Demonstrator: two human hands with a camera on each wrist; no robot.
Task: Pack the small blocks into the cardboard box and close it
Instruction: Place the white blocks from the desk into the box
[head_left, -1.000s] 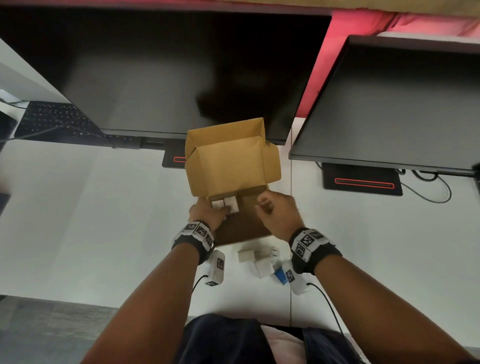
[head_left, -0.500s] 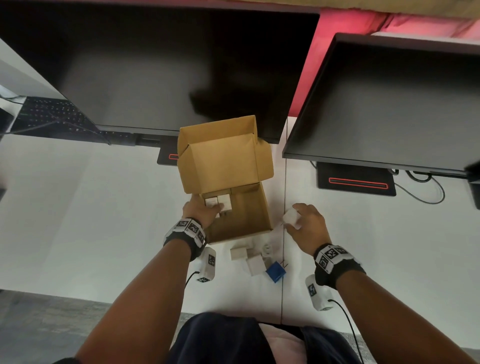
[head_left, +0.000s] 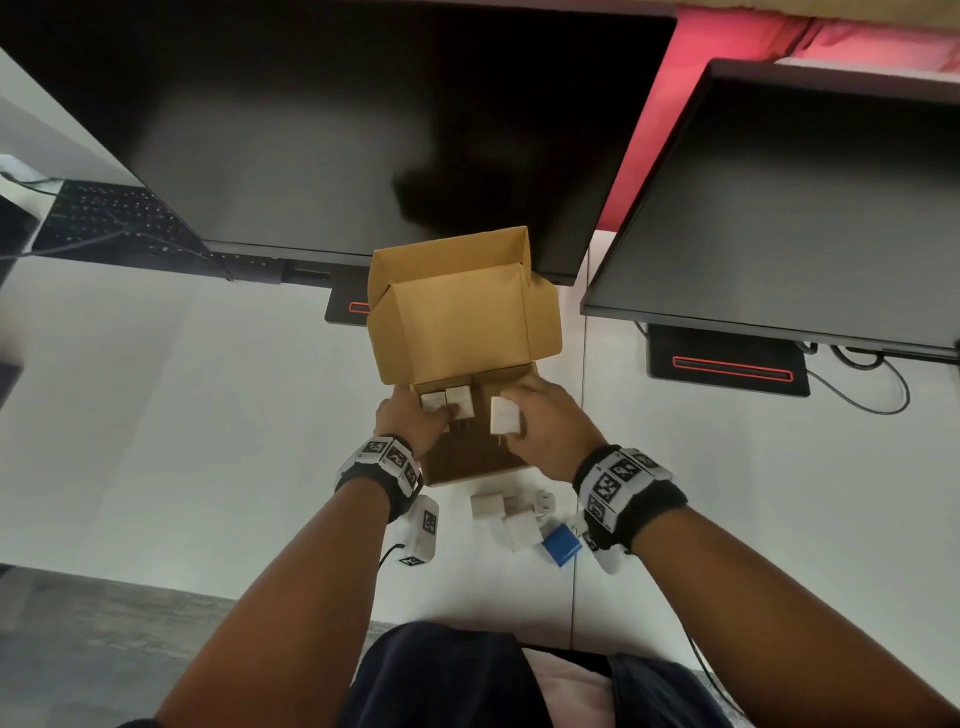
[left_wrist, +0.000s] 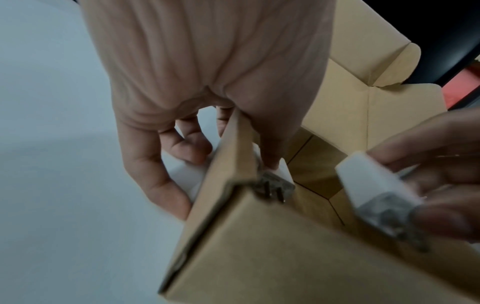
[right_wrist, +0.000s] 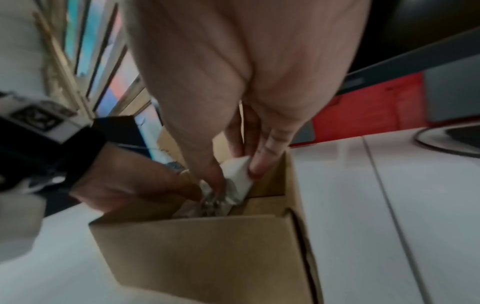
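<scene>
The cardboard box (head_left: 483, 462) stands open on the white desk, its lid (head_left: 457, 317) raised at the back. My left hand (head_left: 415, 423) grips the box's left wall (left_wrist: 228, 160), fingers outside and thumb inside on a white pronged block (left_wrist: 281, 174). Two white blocks (head_left: 447, 402) show by that thumb. My right hand (head_left: 543, 426) pinches another white block (head_left: 504, 415) just above the box opening; that block (right_wrist: 237, 170) sits between thumb and fingers, prongs down. Several loose white blocks (head_left: 501, 514) and a blue block (head_left: 561, 543) lie in front of the box.
Two dark monitors (head_left: 337, 130) (head_left: 789, 208) overhang the desk right behind the box, with their stands (head_left: 727, 364). A keyboard (head_left: 109, 218) lies at the far left and a cable (head_left: 872, 384) at the right. The desk's front edge (head_left: 156, 577) is near my body.
My right hand went out to the right of the box, picked up a white block there, and has come back over the opening with it. My left hand stayed on the box.
</scene>
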